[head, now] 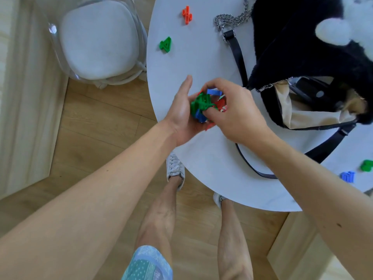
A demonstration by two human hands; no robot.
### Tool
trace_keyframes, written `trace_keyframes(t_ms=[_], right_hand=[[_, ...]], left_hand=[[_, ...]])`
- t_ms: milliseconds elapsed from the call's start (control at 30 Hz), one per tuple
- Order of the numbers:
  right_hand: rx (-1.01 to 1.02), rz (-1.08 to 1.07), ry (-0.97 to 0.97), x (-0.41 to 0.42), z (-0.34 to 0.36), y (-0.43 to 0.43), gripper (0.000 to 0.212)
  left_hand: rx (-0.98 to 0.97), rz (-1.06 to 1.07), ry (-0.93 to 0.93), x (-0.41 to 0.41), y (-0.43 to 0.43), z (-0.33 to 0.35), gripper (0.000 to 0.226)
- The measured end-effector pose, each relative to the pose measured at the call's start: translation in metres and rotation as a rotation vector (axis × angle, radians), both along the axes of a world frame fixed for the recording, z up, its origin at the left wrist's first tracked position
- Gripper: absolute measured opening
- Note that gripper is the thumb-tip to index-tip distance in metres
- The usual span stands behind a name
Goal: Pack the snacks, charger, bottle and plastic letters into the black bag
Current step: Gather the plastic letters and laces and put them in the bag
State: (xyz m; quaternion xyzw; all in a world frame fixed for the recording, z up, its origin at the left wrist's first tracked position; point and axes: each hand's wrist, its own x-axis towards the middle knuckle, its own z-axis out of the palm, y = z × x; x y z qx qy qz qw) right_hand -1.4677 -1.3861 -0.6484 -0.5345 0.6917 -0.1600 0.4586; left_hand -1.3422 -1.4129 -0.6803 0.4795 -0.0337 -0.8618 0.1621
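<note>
Cupping left hand: curled under cluster of green, blue and red plastic letters; above white round table
Right hand: fingers curled, gripping cluster from above
Black fuzzy fabric bag: unzipped; on table, just beside right hand

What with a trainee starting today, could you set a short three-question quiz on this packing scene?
1. True or false: the left hand and right hand together hold one clump of plastic letters.
2. Which loose letter on the table lies nearest the chain? A: the orange letter. B: a green one. C: the blue one.
3. Fill in: the zip of the black bag is ____, so the beige lining shows.

Key: 1 true; 2 A; 3 open.
</note>
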Motion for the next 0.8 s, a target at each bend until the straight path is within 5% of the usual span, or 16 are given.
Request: trace_keyframes(t_ms=[133,433,533,800], right_hand=[[-0.033,0.182,0.223,0.004,0.03,0.01,0.042],[-0.191,0.163,0.619,-0.001,0.069,0.05,0.049],[-0.219,0.135,0.575,-0.015,0.079,0.067,0.055],[-0.285,0.045,0.211,-0.064,0.092,0.093,0.072]], left_hand=[[0.123,0.083,0.125,-0.02,0.008,0.017,0.07],[0.199,0.04,0.17,-0.048,0.021,0.056,0.061],[0.191,0.014,0.249,-0.058,0.027,0.07,0.06],[0.015,-0.03,0.089,-0.103,0.047,0.089,0.03]])
